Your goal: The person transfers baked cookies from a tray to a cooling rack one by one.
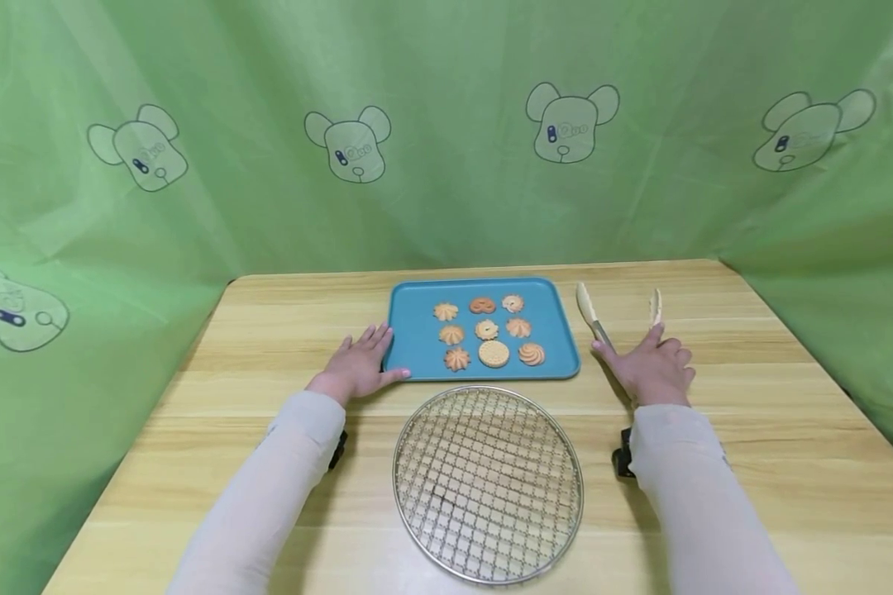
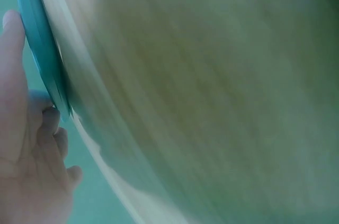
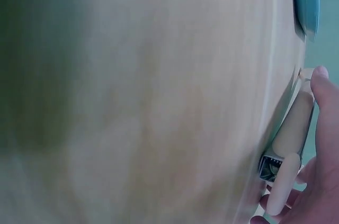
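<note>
A blue tray [image 1: 415, 330] lies at the middle back of the table, bearing several cookies [image 1: 494, 354] in rows. My left hand [image 1: 357, 366] is at its near left corner, fingers extended and thumb along the near edge; the left wrist view also shows this hand [image 2: 34, 150] beside the tray's rim [image 2: 42, 38]. Right of the tray, my right hand [image 1: 653, 370] holds tongs [image 1: 601, 333] with pale tips, which are spread apart and point to the back. In the right wrist view, thumb and fingers are around the tongs' pale handle [image 3: 293, 128].
A round wire rack [image 1: 489, 487] with a metal rim lies flat on the wooden table [image 1: 298, 310], just in front of the tray and between the forearms. Green curtains [image 1: 454, 223] with bear-head drawings hang behind the table and at both sides.
</note>
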`<state>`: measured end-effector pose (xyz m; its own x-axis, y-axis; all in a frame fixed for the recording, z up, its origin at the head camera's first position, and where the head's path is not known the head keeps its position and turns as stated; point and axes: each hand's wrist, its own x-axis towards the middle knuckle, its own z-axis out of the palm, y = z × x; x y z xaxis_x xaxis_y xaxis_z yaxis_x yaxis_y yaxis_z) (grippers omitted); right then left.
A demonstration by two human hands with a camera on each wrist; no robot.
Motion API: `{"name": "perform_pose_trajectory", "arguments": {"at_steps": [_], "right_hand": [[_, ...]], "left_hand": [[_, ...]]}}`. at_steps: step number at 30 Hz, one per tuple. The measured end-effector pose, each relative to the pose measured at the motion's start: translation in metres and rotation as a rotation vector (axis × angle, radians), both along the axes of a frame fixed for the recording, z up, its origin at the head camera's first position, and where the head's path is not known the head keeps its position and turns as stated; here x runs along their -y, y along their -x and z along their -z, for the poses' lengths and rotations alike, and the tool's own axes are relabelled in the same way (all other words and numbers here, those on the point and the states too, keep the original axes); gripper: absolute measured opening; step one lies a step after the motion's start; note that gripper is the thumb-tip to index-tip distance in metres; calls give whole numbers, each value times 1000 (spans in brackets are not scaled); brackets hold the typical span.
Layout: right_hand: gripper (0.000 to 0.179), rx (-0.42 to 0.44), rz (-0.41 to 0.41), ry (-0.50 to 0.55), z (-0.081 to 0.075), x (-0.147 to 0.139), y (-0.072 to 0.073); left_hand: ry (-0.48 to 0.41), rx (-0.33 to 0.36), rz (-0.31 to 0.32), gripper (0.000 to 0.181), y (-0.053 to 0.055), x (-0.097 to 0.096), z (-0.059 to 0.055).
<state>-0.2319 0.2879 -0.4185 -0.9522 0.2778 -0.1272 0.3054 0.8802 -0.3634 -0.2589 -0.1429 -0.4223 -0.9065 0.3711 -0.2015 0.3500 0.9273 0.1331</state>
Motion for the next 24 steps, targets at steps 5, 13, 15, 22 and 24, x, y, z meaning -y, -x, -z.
{"name": "perform_pose_trajectory", "arguments": {"at_steps": [5, 13, 15, 22, 24], "right_hand": [[121, -6, -4, -1, 0, 1, 0], [119, -36, 2, 13, 0, 1, 1], [118, -36, 3, 17, 0, 1, 2], [114, -24, 5, 11, 1, -1, 6], [113, -20, 13, 17, 1, -1, 6]], "left_hand": [[5, 8, 2, 90, 0, -1, -1], [0, 9, 10, 89, -3, -1, -5], [-2, 9, 12, 89, -3, -1, -5], [-5, -3, 13, 89, -1, 0, -1], [-7, -7, 12, 90, 0, 0, 0]]}}
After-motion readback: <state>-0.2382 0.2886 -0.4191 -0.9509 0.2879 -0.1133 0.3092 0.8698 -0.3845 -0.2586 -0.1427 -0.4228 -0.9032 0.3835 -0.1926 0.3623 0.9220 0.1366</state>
